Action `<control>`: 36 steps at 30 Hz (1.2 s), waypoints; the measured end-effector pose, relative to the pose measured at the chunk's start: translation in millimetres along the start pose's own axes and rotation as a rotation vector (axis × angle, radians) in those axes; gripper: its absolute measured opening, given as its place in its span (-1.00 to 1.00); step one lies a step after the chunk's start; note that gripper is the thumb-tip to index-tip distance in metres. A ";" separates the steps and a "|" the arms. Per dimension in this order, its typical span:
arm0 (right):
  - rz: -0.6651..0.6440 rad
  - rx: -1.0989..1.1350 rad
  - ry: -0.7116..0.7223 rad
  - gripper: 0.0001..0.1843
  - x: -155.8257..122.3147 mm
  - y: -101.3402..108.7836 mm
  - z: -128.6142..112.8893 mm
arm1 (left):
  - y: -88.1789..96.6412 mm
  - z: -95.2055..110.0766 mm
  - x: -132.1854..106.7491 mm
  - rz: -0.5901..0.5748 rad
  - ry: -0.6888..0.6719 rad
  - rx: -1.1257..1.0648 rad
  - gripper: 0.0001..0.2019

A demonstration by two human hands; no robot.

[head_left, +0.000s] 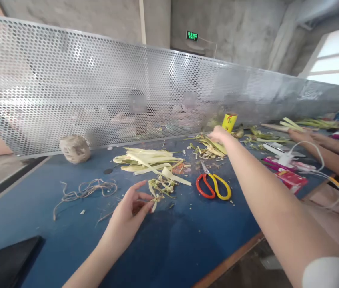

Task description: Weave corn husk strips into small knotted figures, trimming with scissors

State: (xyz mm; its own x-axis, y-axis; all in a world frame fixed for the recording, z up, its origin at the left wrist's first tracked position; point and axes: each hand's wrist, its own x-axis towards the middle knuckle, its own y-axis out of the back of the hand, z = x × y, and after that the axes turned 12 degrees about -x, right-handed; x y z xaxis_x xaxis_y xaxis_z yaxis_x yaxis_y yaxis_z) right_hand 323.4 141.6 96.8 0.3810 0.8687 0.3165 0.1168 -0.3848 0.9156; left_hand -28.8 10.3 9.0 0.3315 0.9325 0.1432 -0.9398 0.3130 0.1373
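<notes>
My left hand (133, 208) is over the blue table, thumb and fingertips pinching a small knotted piece of pale plant strip (155, 202). Just beyond it lies a loose heap of small yellow-green knotted pieces (162, 185). Behind that heap spreads a pile of long, pale yellow strips that look like husk or leaf (145, 158). Stretched far forward, my right hand (220, 135) is at a second pile of greenish strips and scraps (207, 148), beside a yellow can (229, 122); its fingers are mostly hidden. Scissors (213, 186) with one red and one yellow handle lie between my arms.
A perforated metal screen (97, 88) runs along the table's back. On the left are a ball of twine (75, 149), loose string (85, 190) and a black flat object (10, 260). At right, a co-worker's arms (334, 152) are near a red box (291, 180) and a white cable (321, 154).
</notes>
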 end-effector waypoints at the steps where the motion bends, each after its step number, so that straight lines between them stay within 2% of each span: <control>1: -0.086 -0.029 -0.022 -0.72 -4.5 -2.8 -0.7 | -0.3 -0.4 0.0 -0.004 0.004 0.006 -0.50; 3: -0.208 -0.117 -0.048 -0.69 -18.4 -9.5 -4.6 | -1.2 -0.8 -0.2 -0.016 0.010 0.012 -0.50; 5: -0.266 -0.195 -0.051 -0.73 -38.2 -15.8 -10.6 | -2.3 -0.5 -0.5 -0.026 0.014 0.010 -0.50; 9: -0.334 -0.315 -0.010 -0.69 -91.2 -23.8 -20.1 | -3.0 1.1 -0.5 -0.027 -0.009 0.000 -0.51; 13: -0.376 -0.384 -0.021 -0.61 -143.1 -25.5 -19.4 | -1.9 2.5 -1.3 -0.021 -0.041 -0.014 -0.49; 17: -0.387 -0.393 -0.049 -0.58 -169.7 -24.1 -18.4 | -2.5 4.3 -2.8 -0.017 -0.059 -0.042 -0.49; 22: -0.396 -0.374 -0.065 -0.58 -174.4 -24.7 -25.8 | -2.3 9.1 -4.6 0.008 -0.088 -0.082 -0.49; 28: -0.443 -0.372 -0.117 -0.52 -160.5 -22.1 -26.8 | 1.4 11.3 -5.6 0.054 -0.132 -0.087 -0.46; 33: -0.458 -0.363 -0.105 -0.78 -146.3 -8.9 -19.1 | -1.5 10.5 -5.2 0.044 -0.126 -0.092 -0.45; 36: -0.387 -0.310 -0.087 -0.85 -145.5 1.5 -11.4 | -4.8 10.5 -5.2 0.048 -0.122 -0.105 -0.45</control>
State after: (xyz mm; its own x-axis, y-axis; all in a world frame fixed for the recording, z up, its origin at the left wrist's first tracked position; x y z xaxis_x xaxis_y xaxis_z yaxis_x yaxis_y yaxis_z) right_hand 257.7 18.2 54.9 0.4401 0.8952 -0.0706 -0.0082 0.0827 0.9965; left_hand -25.2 2.1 17.9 0.2874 0.9200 0.2663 -0.9562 0.2915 0.0248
